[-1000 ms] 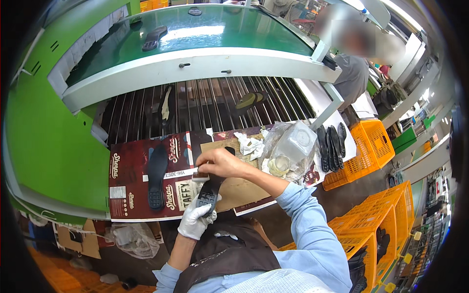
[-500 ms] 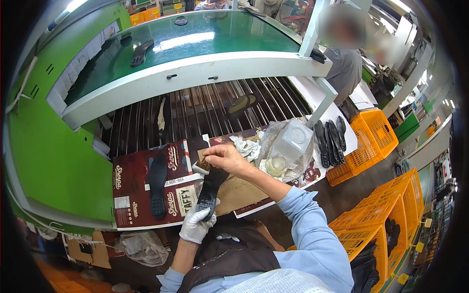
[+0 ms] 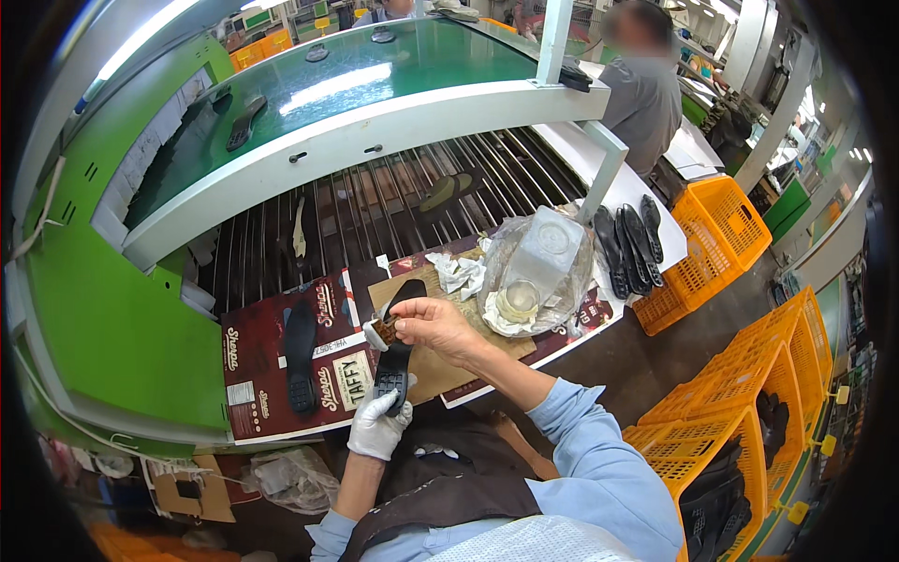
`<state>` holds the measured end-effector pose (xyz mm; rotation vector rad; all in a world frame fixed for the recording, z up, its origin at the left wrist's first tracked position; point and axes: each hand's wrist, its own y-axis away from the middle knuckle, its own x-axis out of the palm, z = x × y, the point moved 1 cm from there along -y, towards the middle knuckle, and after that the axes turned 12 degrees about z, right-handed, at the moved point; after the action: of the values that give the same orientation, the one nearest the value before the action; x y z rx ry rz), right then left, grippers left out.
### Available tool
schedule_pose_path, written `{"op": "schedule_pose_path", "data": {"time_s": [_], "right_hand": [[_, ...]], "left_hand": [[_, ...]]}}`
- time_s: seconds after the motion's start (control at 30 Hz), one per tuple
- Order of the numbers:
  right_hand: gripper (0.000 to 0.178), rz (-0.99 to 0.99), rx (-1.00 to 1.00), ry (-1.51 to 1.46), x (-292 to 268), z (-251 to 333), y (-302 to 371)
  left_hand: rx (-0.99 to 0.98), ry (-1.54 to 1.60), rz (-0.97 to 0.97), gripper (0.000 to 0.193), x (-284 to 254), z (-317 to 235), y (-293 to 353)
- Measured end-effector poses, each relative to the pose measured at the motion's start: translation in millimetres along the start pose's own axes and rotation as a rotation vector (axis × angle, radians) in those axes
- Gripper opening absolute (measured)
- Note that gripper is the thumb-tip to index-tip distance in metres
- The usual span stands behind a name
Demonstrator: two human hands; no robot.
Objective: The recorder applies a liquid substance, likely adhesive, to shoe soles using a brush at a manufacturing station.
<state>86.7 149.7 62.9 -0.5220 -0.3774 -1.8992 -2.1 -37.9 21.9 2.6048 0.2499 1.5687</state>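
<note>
My left hand point(image 3: 377, 426), in a white glove, grips the heel end of a black shoe sole point(image 3: 393, 379), which points away from me over the cardboard point(image 3: 272, 375). My bare right hand point(image 3: 436, 328) pinches a small applicator point(image 3: 382, 332) with a brownish handle and a whitish pad, over the middle of that sole. Whether the pad touches the sole, I cannot tell. Left of it, a second black sole point(image 3: 301, 351) lies on the cardboard. To the right, a small round jar point(image 3: 518, 300) and a clear plastic container point(image 3: 543, 248) rest on a crumpled plastic bag.
Beyond the cardboard run metal rollers point(image 3: 351, 211), then a white rail point(image 3: 346, 140) and a green conveyor belt point(image 3: 281, 122) carrying soles. Several black soles point(image 3: 626, 248) lie at the right. Orange crates point(image 3: 721, 225) stand farther right. A person point(image 3: 641, 103) is at the back right.
My right hand and the applicator have shifted slightly nearer along the sole, baring its far end. The whole view has also moved a little.
</note>
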Motion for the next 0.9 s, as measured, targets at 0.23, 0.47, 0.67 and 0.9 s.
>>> {"op": "schedule_pose_path", "data": {"time_s": [0.23,0.47,0.67,0.9], "right_hand": [[0.027,0.033,-0.080,-0.101,-7,-3,18],[0.028,-0.035,-0.114,-0.139,-14,-6,31],[0.028,-0.041,-0.109,-0.140,-21,-8,38],[0.028,-0.081,-0.108,-0.072,-20,-7,35]], "left_hand": [[0.047,-0.038,-0.049,0.043,1,5,1],[0.049,-0.006,-0.025,0.038,-2,5,3],[0.040,-0.032,-0.073,0.042,-4,10,0],[0.005,0.007,-0.027,0.049,-2,11,0]]}}
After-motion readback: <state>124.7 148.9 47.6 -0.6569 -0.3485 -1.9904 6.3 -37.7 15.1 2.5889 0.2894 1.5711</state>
